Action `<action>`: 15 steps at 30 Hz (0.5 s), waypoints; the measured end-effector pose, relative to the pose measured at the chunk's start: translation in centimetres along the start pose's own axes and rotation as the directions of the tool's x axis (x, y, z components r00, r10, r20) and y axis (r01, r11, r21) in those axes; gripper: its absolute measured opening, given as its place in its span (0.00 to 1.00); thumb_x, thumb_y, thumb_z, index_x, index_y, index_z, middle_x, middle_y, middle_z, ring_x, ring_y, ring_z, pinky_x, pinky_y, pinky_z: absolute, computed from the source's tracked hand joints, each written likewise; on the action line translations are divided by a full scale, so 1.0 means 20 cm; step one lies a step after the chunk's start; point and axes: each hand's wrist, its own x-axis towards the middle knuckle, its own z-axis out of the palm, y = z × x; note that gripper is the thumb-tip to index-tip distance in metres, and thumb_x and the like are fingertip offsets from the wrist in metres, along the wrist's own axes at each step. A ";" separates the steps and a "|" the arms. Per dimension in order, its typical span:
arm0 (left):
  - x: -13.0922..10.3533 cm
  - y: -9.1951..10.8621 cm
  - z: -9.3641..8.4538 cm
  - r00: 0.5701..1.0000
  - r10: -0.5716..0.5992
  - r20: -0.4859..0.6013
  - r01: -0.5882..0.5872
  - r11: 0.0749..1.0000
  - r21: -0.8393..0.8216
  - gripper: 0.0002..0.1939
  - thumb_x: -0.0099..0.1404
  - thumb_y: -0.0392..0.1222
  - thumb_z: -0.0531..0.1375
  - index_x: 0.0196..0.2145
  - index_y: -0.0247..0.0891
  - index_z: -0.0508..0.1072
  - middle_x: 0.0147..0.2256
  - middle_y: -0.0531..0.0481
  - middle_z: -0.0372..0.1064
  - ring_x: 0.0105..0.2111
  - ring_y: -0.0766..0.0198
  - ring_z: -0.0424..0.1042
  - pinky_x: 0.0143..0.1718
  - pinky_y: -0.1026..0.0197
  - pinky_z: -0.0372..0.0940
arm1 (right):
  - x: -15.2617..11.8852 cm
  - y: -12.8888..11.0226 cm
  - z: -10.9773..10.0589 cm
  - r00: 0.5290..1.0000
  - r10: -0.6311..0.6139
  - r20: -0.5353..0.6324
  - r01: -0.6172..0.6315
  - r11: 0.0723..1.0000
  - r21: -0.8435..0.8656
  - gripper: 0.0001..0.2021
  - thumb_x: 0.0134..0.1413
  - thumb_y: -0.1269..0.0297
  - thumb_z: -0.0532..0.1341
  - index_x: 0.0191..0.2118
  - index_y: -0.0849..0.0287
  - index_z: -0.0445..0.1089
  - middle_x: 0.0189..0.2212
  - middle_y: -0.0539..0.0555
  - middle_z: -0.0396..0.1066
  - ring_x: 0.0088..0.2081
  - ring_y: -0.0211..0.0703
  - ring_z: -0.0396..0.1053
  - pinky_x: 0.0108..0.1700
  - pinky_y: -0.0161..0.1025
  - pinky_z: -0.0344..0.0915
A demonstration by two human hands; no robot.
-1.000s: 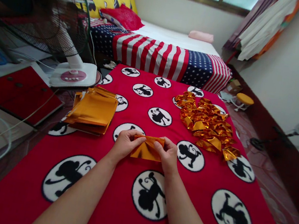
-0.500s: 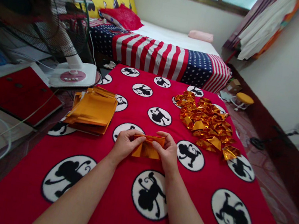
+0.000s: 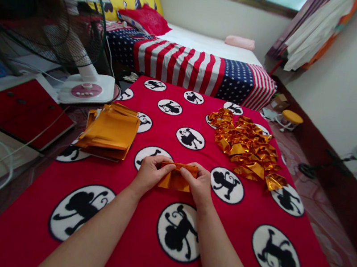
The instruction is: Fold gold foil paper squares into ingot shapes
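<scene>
Between my two hands is a sheet of gold foil paper (image 3: 175, 182), folded over along its far edge. My left hand (image 3: 152, 171) pinches its left side, thumb on top near the middle of the fold. My right hand (image 3: 199, 182) grips the right side the same way, its thumb close to the other. The fingers under the paper are partly hidden. Left of my hands lies a stack of flat gold foil sheets (image 3: 111, 129), its edges uneven. Over on the right is a pile of folded gold foil pieces (image 3: 247, 146), shiny and puffed up.
Everything lies on a red cloth with monkey prints (image 3: 213, 256). A standing fan (image 3: 87, 87) is beyond the stack at left, near a red-topped box (image 3: 21, 102). Behind the cloth stands a bed (image 3: 189, 63). A yellow stool (image 3: 292, 117) is on the floor at right.
The folded far edge of the foil paper now lies flatter, and my right fingers have curled down behind it. Both hands stay in nearly the same place.
</scene>
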 end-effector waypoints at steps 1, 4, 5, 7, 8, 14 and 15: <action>0.00 0.00 0.00 1.000 0.000 0.001 0.000 1.000 0.004 0.10 0.58 0.45 0.65 0.32 0.35 0.79 0.29 0.47 0.78 0.29 0.63 0.75 0.31 0.65 0.67 | 0.00 0.00 0.00 1.000 0.002 -0.005 -0.002 1.000 -0.002 0.12 0.47 0.55 0.68 0.28 0.59 0.70 0.22 0.47 0.66 0.25 0.36 0.62 0.29 0.33 0.60; 0.00 -0.01 0.00 1.000 -0.002 0.001 0.002 1.000 0.017 0.10 0.59 0.45 0.65 0.32 0.35 0.79 0.30 0.47 0.78 0.29 0.63 0.75 0.31 0.65 0.67 | 0.00 0.01 0.00 1.000 0.001 -0.019 -0.001 1.000 -0.015 0.13 0.47 0.55 0.69 0.26 0.59 0.69 0.21 0.46 0.63 0.24 0.35 0.60 0.27 0.33 0.58; 0.00 -0.01 0.00 1.000 -0.002 -0.001 0.002 1.000 0.023 0.09 0.59 0.45 0.65 0.32 0.35 0.79 0.30 0.47 0.78 0.29 0.63 0.75 0.31 0.65 0.67 | 0.00 0.01 0.00 1.000 -0.001 -0.023 0.001 1.000 -0.022 0.14 0.47 0.56 0.69 0.25 0.59 0.68 0.21 0.45 0.62 0.23 0.34 0.58 0.26 0.32 0.57; -0.01 -0.01 0.00 1.000 -0.003 -0.004 0.003 1.000 0.030 0.09 0.59 0.44 0.65 0.32 0.35 0.79 0.30 0.48 0.78 0.29 0.63 0.75 0.31 0.65 0.67 | 0.00 0.02 -0.01 1.000 -0.001 -0.030 0.001 1.000 -0.027 0.14 0.46 0.56 0.69 0.25 0.59 0.67 0.20 0.45 0.61 0.23 0.34 0.57 0.25 0.32 0.55; -0.01 -0.01 0.00 1.000 -0.003 -0.005 0.004 0.999 0.032 0.09 0.59 0.44 0.65 0.32 0.35 0.79 0.30 0.48 0.78 0.29 0.63 0.75 0.31 0.65 0.67 | 0.00 0.02 -0.01 0.999 0.001 -0.033 -0.002 1.000 -0.022 0.14 0.46 0.56 0.69 0.24 0.59 0.67 0.20 0.45 0.60 0.23 0.33 0.56 0.25 0.32 0.54; 0.00 0.00 0.00 1.000 -0.003 -0.001 0.003 0.999 0.035 0.09 0.58 0.44 0.65 0.31 0.36 0.80 0.29 0.48 0.78 0.28 0.63 0.75 0.30 0.66 0.67 | 0.00 0.00 0.00 0.999 -0.005 -0.042 0.006 0.999 0.033 0.14 0.45 0.58 0.69 0.23 0.59 0.65 0.19 0.44 0.59 0.22 0.33 0.55 0.25 0.32 0.53; 0.00 0.00 0.00 1.000 -0.004 0.002 0.004 0.999 0.036 0.09 0.59 0.44 0.65 0.31 0.36 0.80 0.29 0.48 0.78 0.28 0.63 0.75 0.30 0.65 0.67 | 0.00 0.00 0.00 0.999 -0.005 -0.042 0.007 0.999 0.035 0.15 0.45 0.58 0.70 0.22 0.59 0.65 0.19 0.44 0.58 0.22 0.33 0.55 0.25 0.32 0.53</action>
